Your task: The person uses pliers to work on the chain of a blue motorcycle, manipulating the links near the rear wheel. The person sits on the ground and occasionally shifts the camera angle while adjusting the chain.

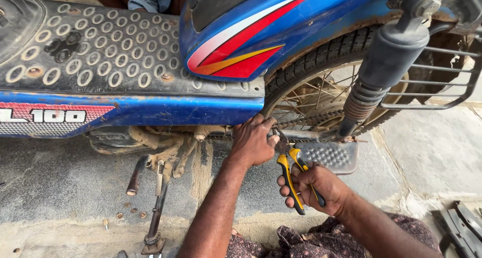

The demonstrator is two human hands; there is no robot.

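Just a rough grey concrete floor (75, 182), dusty with sandy patches, a few small bolts (120, 216) scattered on it. Flat daylight, paler slab (432, 147) off to the right.
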